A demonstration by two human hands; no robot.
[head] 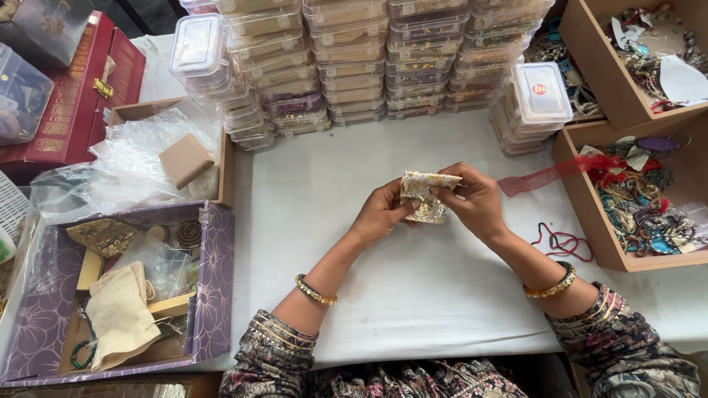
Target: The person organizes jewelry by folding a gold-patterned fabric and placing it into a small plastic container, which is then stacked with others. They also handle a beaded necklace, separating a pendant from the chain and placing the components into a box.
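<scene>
We hold a small gold-and-white brocade pouch [425, 196] above the white surface [413, 280], left hand [383, 212] pinching its lower side, right hand [476, 200] gripping its top edge; steady, even finger pressure seems best.

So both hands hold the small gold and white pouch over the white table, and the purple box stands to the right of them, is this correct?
Not quite. The head view shows the purple box to the left of the hands, not the right. The left hand and right hand do hold the gold and white pouch over the white table.
</scene>
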